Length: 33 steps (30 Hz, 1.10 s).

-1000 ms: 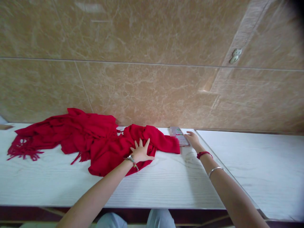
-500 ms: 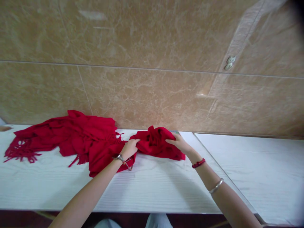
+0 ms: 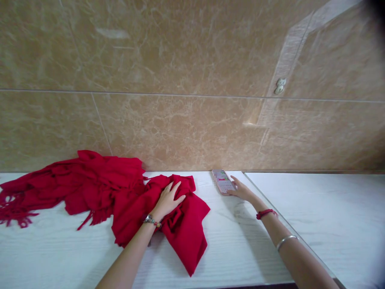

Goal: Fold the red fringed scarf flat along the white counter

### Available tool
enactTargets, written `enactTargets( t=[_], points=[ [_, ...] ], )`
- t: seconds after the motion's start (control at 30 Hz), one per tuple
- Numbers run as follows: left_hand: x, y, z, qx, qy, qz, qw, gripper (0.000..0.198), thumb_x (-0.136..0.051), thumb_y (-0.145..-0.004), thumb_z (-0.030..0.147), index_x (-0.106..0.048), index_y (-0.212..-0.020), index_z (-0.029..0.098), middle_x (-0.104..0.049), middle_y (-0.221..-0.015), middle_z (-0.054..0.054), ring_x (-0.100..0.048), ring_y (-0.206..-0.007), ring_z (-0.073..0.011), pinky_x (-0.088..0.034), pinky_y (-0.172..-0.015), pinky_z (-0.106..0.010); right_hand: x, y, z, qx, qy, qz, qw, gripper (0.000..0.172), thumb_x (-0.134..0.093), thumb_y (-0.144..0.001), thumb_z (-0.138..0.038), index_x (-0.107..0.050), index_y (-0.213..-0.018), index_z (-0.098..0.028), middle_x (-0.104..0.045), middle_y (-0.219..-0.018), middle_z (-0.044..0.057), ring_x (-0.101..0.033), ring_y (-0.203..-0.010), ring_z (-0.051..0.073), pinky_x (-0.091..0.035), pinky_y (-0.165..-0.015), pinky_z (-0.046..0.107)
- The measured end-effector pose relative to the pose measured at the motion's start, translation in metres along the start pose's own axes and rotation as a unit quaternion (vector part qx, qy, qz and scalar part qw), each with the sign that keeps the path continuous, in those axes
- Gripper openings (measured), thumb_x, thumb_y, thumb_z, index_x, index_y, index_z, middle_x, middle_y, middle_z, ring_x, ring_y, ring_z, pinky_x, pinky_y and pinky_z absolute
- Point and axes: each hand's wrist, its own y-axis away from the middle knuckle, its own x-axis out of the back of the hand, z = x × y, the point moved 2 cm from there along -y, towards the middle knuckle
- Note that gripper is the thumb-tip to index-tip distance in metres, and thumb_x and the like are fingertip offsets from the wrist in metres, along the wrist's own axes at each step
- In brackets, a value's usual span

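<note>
A crumpled red scarf point(image 3: 129, 204) with fringed ends lies across the left and middle of the white table. My left hand point(image 3: 169, 200) rests on its right part, fingers spread over the folds. To the right of the cloth, a smartphone point(image 3: 224, 182) with a lit screen lies close to the wall, part of it blurred. My right hand point(image 3: 240, 189) is at the phone's right edge, thumb and fingers apart and touching or nearly touching it.
The white wood-grain table point(image 3: 234, 245) meets a brown marble-tiled wall point(image 3: 180, 132) at the back. A seam runs between this table and a second white surface point(image 3: 315, 208) on the right. A small cat-shaped hook point(image 3: 280, 86) is on the wall.
The right part of the scarf has moved left and toward me, uncovering the phone. My right hand has let go of the cloth and is beside the phone; my left hand has opened out.
</note>
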Motion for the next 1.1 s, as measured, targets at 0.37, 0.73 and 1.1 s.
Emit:
enactTargets(
  t=[0.37,0.73,1.1],
  points=[
    [0.025,0.008,0.009,-0.003,-0.115,0.147,0.982,0.046,-0.033,-0.088,0.038,-0.041,-0.128,0.019,-0.033,-0.136,-0.012,-0.027,-0.127,-0.0255,-0.022,-0.105,-0.041,-0.010,-0.013,0.010,-0.015,0.003,0.068,0.998,0.048,-0.051,-0.078,-0.035,-0.046,-0.122,-0.017,-0.058,-0.102,0.011,-0.057,-0.090,0.019,-0.045,-0.077,0.030],
    [0.028,0.009,-0.020,0.126,-0.141,0.070,0.979,0.054,-0.039,-0.086,0.038,-0.030,-0.134,0.015,-0.039,-0.130,-0.019,-0.043,-0.115,-0.0308,-0.041,-0.087,-0.039,-0.012,-0.003,-0.011,0.037,-0.003,0.090,0.995,0.037,-0.051,-0.078,-0.026,-0.054,-0.113,-0.015,-0.041,-0.125,0.016,-0.050,-0.106,0.024,-0.039,-0.092,0.037],
    [0.036,0.013,0.009,-0.105,-0.129,0.056,0.985,0.063,-0.055,-0.077,0.041,-0.033,-0.132,0.019,-0.054,-0.118,-0.011,-0.047,-0.110,-0.0251,-0.037,-0.091,-0.039,-0.043,0.072,-0.124,0.234,-0.135,-0.145,0.952,0.069,-0.058,-0.073,-0.033,-0.028,-0.135,-0.021,-0.049,-0.125,0.013,-0.050,-0.108,0.022,-0.042,-0.087,0.040]
  ],
)
